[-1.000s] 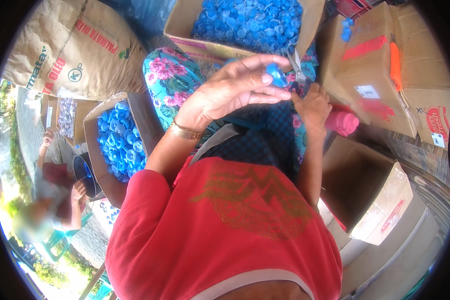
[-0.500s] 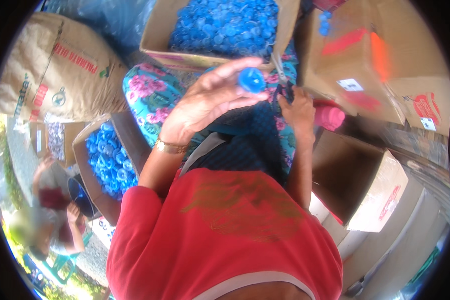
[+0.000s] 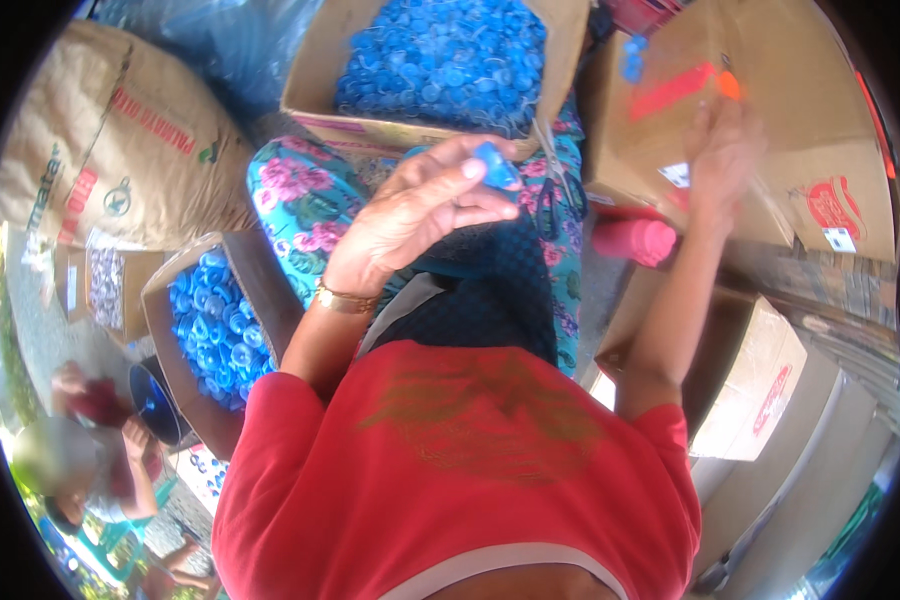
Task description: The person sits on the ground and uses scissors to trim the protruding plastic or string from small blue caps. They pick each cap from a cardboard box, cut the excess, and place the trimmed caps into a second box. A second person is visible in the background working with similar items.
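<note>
My left hand (image 3: pixel 410 205) pinches a small blue plastic cap-like piece (image 3: pixel 496 168) between thumb and fingers, above my lap. My right hand (image 3: pixel 725 160) is stretched out to the right over a large cardboard box (image 3: pixel 790 110); motion smears its fingers, so what they hold, if anything, is unclear. An orange patch (image 3: pixel 730 85) shows at its fingertips. Just beyond my left hand stands an open carton (image 3: pixel 390 132) full of similar blue pieces (image 3: pixel 450 65). A pair of scissors (image 3: pixel 550 150) rests by its near right corner, against my flowered trousers.
To the left are a second carton (image 3: pixel 280 285) of blue pieces and a big brown paper sack (image 3: pixel 120 140). A pink bottle (image 3: pixel 640 240) and an open carton (image 3: pixel 745 385) are at my right. Another person (image 3: pixel 110 455) sits at the far left with a dark bucket (image 3: pixel 158 400).
My right hand has moved from my lap up and right to the large cardboard box. The blue piece in my left hand has turned from its round face to its side.
</note>
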`<move>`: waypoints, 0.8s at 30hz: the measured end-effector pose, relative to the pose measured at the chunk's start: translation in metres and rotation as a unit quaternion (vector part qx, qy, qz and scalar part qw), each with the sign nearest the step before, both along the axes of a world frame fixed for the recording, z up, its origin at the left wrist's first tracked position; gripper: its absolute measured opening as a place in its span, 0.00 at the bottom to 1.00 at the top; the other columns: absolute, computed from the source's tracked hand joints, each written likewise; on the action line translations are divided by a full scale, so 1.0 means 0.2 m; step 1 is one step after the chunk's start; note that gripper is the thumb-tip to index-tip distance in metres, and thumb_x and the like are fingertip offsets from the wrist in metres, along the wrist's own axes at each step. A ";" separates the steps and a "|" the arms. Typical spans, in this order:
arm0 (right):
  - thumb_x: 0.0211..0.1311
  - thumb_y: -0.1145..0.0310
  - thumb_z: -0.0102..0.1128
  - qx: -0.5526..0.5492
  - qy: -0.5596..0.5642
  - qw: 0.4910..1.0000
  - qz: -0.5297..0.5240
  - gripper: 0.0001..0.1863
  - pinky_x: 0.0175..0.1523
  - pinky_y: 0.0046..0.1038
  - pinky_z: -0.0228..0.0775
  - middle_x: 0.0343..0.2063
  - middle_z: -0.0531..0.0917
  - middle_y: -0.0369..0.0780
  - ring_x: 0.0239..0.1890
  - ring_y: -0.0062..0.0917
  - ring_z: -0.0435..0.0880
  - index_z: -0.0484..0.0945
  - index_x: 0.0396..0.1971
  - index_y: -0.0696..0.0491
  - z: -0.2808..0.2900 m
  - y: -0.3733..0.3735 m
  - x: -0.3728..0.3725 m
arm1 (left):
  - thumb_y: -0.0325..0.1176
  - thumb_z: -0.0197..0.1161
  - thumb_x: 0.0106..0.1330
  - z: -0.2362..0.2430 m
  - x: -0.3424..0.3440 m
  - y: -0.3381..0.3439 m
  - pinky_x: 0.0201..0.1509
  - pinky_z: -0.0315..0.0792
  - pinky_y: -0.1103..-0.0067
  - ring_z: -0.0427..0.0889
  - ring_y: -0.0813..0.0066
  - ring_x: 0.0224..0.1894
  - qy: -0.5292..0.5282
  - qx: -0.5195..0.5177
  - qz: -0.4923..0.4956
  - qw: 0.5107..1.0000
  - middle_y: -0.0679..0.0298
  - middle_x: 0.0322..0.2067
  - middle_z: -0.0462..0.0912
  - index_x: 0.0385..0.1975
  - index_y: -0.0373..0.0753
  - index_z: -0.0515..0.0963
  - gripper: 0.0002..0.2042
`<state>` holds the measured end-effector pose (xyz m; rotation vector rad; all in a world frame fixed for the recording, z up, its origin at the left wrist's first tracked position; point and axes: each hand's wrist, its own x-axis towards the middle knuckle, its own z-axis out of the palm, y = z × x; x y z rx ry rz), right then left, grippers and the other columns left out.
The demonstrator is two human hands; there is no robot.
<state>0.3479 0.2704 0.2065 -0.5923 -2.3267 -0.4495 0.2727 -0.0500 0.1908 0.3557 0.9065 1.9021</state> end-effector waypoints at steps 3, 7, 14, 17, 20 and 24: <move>0.54 0.66 0.58 0.038 -0.068 0.990 -0.114 0.15 0.42 0.42 0.71 0.31 0.77 0.47 0.37 0.45 0.77 0.78 0.42 0.54 0.01 -0.07 -0.08 | 0.40 0.56 0.67 -0.03 0.00 -0.02 0.56 0.71 0.65 0.82 0.65 0.42 -0.032 0.036 -0.005 0.999 0.53 0.41 0.77 0.49 0.31 0.68 0.19; 0.57 0.68 0.52 -0.019 -0.062 0.993 -0.098 0.16 0.42 0.38 0.72 0.37 0.78 0.47 0.39 0.41 0.78 0.74 0.47 0.53 -0.07 0.09 -0.07 | 0.41 0.56 0.67 -0.04 0.01 -0.04 0.57 0.70 0.63 0.82 0.67 0.40 -0.053 0.045 0.008 0.998 0.54 0.41 0.77 0.49 0.31 0.69 0.19; 0.63 0.70 0.49 -0.601 0.335 0.692 0.220 0.19 0.41 0.29 0.72 0.38 0.77 0.43 0.37 0.27 0.77 0.69 0.53 0.57 0.08 -0.26 0.09 | 0.44 0.54 0.67 0.01 0.00 -0.07 0.61 0.66 0.61 0.76 0.74 0.39 -0.057 0.060 -0.011 0.996 0.55 0.40 0.75 0.60 0.31 0.61 0.28; 0.62 0.70 0.51 -0.748 0.366 0.466 0.298 0.20 0.37 0.27 0.72 0.36 0.77 0.43 0.35 0.25 0.77 0.68 0.53 0.59 0.08 -0.42 0.19 | 0.45 0.53 0.67 0.01 -0.01 -0.05 0.63 0.64 0.61 0.73 0.76 0.35 -0.086 0.103 -0.023 0.991 0.54 0.42 0.74 0.62 0.31 0.56 0.30; 0.61 0.70 0.53 -0.807 0.247 0.408 0.347 0.21 0.31 0.25 0.73 0.35 0.76 0.44 0.30 0.26 0.78 0.67 0.53 0.59 0.04 -0.53 0.25 | 0.45 0.53 0.67 0.02 -0.01 -0.04 0.63 0.63 0.61 0.72 0.77 0.34 -0.084 0.118 -0.019 0.989 0.53 0.44 0.73 0.64 0.32 0.54 0.31; 0.62 0.69 0.53 -0.752 0.262 0.533 0.287 0.24 0.25 0.23 0.72 0.28 0.76 0.42 0.23 0.25 0.79 0.61 0.56 0.58 0.08 -0.77 0.20 | 0.44 0.54 0.67 0.04 -0.01 -0.03 0.63 0.64 0.64 0.74 0.75 0.36 -0.073 0.126 0.005 0.989 0.51 0.46 0.73 0.64 0.33 0.53 0.31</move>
